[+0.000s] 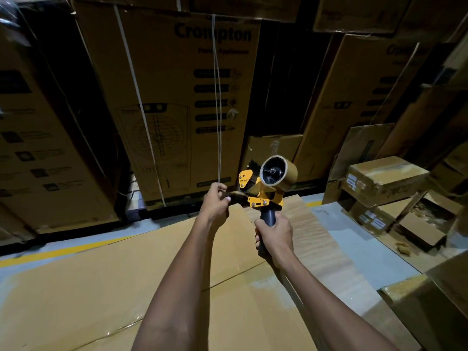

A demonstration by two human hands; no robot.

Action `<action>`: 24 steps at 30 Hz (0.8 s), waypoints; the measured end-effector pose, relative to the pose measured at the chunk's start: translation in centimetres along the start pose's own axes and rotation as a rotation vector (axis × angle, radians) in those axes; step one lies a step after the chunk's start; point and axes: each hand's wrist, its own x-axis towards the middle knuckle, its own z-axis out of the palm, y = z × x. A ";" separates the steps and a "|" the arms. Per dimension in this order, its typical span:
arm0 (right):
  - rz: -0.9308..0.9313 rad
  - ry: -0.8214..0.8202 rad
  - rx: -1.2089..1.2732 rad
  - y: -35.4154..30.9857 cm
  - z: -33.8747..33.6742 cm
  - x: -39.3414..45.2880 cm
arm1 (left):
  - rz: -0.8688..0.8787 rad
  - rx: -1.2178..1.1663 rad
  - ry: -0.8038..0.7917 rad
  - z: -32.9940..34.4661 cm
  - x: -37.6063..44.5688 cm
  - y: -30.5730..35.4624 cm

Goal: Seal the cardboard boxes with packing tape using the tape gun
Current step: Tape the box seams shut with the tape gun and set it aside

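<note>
Flat cardboard box (157, 274) below; right hand (274, 239) grips tape gun (266, 188), left hand (215, 203) pinches tape end (236, 196).

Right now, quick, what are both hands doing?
Left hand: closed, pinching the loose tape end pulled from the tape gun.
Right hand: closed around the tape gun's dark handle.
</note>
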 end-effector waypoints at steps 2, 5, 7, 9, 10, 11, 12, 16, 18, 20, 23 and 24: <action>0.028 -0.005 0.013 0.1 -0.2 0.0 | -0.030 0.004 0.007 0.3 0.4 -0.1; 0.043 -0.013 -0.027 0.3 -0.4 0.1 | -0.023 -0.038 -0.034 0.5 0.4 0.2; 0.045 -0.029 -0.055 0.5 -0.5 0.1 | -0.030 -0.075 -0.055 0.5 0.4 0.5; 0.049 -0.038 -0.064 0.5 -0.6 0.0 | -0.043 -0.109 -0.063 0.5 0.3 0.7; 0.053 -0.042 -0.066 0.4 -0.6 -0.1 | -0.046 -0.097 -0.070 0.5 0.2 0.6; 0.055 -0.045 -0.066 0.3 -0.6 -0.2 | -0.047 -0.077 -0.077 0.5 0.2 0.4; 0.057 -0.046 -0.066 0.2 -0.6 -0.2 | -0.058 -0.063 -0.082 0.6 0.0 0.3; 0.065 -0.062 -0.064 0.2 -0.8 -0.6 | -0.102 -0.013 -0.065 0.8 -0.1 0.5; 0.065 -0.074 -0.074 0.1 -1.0 -0.9 | -0.073 0.101 -0.057 0.8 0.1 0.5; 0.065 -0.080 -0.078 0.1 -1.0 -1.2 | -0.042 0.170 -0.064 0.8 0.5 0.3; 0.069 -0.077 -0.071 0.0 -1.0 -1.4 | -0.037 0.235 -0.055 0.9 0.6 0.1; 0.070 -0.076 -0.069 -0.1 -0.9 -1.5 | -0.029 0.255 -0.053 0.9 0.6 0.2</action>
